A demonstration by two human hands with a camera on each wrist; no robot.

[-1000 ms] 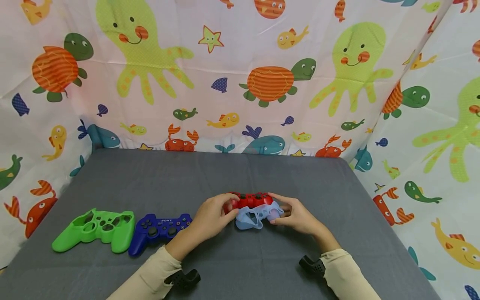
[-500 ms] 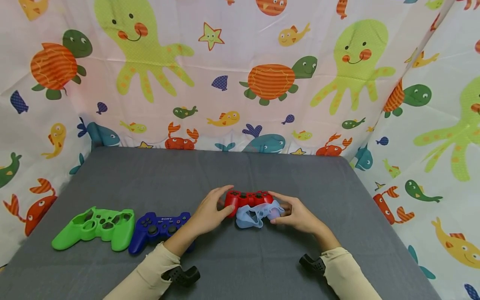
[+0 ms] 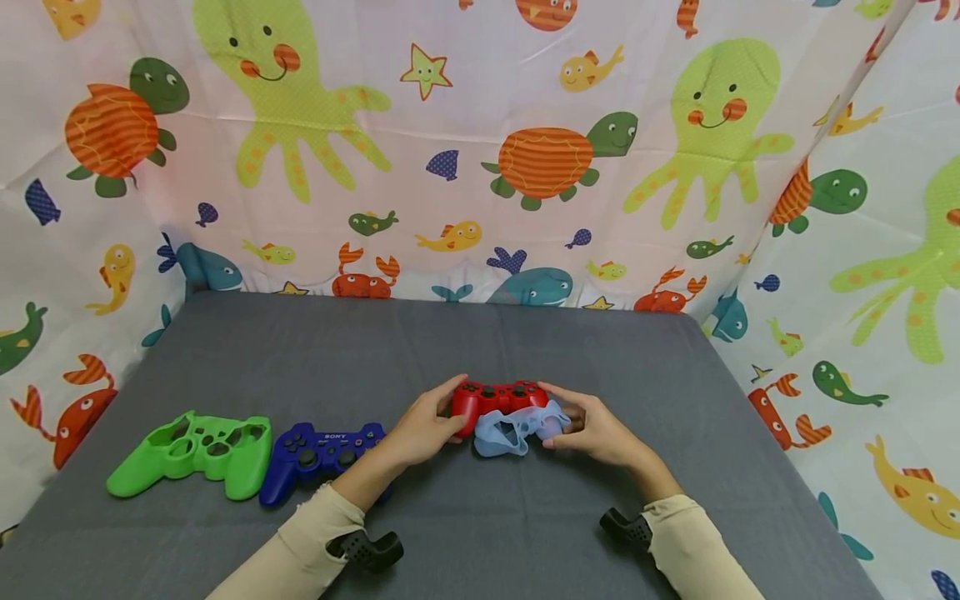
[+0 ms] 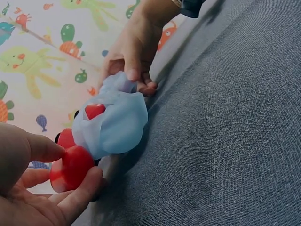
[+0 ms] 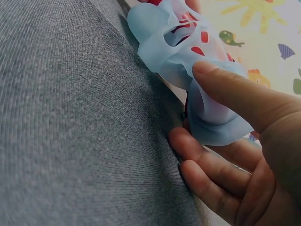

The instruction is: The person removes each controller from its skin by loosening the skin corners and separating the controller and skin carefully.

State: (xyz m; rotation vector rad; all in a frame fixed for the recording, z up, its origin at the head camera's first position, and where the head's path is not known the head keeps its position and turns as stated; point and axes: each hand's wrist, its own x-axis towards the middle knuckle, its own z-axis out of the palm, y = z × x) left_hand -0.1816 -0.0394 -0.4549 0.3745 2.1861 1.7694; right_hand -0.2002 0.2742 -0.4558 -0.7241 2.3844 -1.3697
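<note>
A red game controller is held above the grey table by both hands. Over its front and right side hangs a limp light blue silicone controller cover. My left hand grips the controller's left handle, which shows bare red between thumb and fingers in the left wrist view. With the thumb on the cover and fingers beneath, my right hand holds the right end, where cover and controller overlap. Red shows through the cover's holes. The controller's right handle is hidden under the cover and hand.
Left of my left forearm lies a blue controller, partly hidden by the arm. Beside it is a green controller cover. A curtain printed with sea animals stands behind the grey table and along its sides.
My left fingers have shifted from the controller's front left to around its left handle, baring more red. My right hand has stayed on the cover at the right end.
</note>
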